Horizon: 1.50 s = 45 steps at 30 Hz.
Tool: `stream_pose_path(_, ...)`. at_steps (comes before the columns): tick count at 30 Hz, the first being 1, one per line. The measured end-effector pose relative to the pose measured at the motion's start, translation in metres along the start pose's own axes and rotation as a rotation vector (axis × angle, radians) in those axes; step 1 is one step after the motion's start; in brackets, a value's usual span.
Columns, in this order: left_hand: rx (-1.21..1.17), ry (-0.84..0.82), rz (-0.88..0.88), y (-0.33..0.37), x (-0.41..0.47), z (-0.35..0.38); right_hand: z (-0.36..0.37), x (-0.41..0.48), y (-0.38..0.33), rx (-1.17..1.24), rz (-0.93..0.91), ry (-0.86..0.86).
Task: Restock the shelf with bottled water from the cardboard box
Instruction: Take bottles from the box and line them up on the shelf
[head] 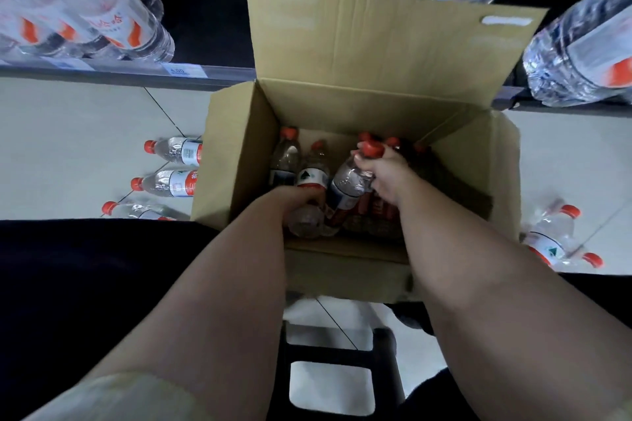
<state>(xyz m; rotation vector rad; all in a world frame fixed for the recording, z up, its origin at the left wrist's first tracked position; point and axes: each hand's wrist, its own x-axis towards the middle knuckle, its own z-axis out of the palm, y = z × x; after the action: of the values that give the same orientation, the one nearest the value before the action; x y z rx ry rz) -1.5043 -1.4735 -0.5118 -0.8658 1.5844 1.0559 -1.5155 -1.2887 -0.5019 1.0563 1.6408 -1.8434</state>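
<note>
Bottled water (349, 186): clear plastic, red screw cap, white-and-red label band, dark printed panel. This one sits inside the cardboard box (236, 154), tilted, cap up and away from the person. Right hand (388, 176) wrapped around its neck and shoulder, fingers closed on it just below the cap. Left hand (301, 198) reaches in beside it, closed around the lower body of a second bottle (313, 178) with a green mark on its label; fingertips hidden under the bottles, so the hold looks firm but only probably.

More bottles stand or lean in the box behind these, red caps showing; the far right corner is dark and hard to count. Box flaps open, rear flap (386, 37) upright against the shelf (205, 73).

On the floor (68, 133), three loose bottles (167, 183) lie on their sides left of the box, caps pointing left. A small cluster (555, 239) lies right of the box. Large water bottles (85, 7) fill the shelf at both sides, with a price tag (178, 71) on the shelf edge.
</note>
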Motion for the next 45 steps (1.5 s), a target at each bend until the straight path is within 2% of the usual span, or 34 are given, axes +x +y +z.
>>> stream_pose_path(3, 0.010, -0.060, 0.079, 0.012, -0.061, 0.004, -0.007, -0.027, -0.014, 0.042, -0.064, 0.057)
stream_pose_path(8, 0.000, -0.166, 0.213, 0.010, -0.124, 0.016, -0.017, -0.075, -0.043, -0.018, -0.226, 0.176)
stream_pose_path(11, -0.058, -0.133, 0.336, 0.008, -0.162, 0.021, -0.024, -0.106, -0.069, -0.064, -0.365, 0.243)
stream_pose_path(16, -0.186, 0.071, 0.582, 0.013, -0.218, 0.025, -0.038, -0.176, -0.118, -0.119, -0.512, 0.258)
stream_pose_path(20, -0.181, 0.055, 0.742, 0.024, -0.271, 0.021, -0.044, -0.252, -0.162, -0.158, -0.706, 0.239)
stream_pose_path(23, -0.193, 0.074, 0.855, 0.039, -0.303, 0.018, -0.043, -0.301, -0.196, -0.273, -0.819, 0.243)
stream_pose_path(28, -0.257, 0.128, 1.097, 0.071, -0.360, 0.012, -0.033, -0.348, -0.248, -0.383, -0.952, 0.372)
stream_pose_path(31, -0.296, 0.144, 1.169, 0.090, -0.388, 0.008, -0.030, -0.366, -0.273, -0.381, -1.045, 0.440)
stream_pose_path(35, -0.326, 0.163, 1.219, 0.126, -0.410, 0.000, -0.030, -0.374, -0.307, -0.303, -1.092, 0.496)
stream_pose_path(42, -0.364, 0.180, 1.224, 0.203, -0.419, -0.006, -0.037, -0.357, -0.370, 0.082, -1.021, 0.496)
stream_pose_path(45, -0.384, 0.230, 1.237, 0.239, -0.410, -0.003, -0.042, -0.338, -0.398, 0.212, -1.047, 0.509)
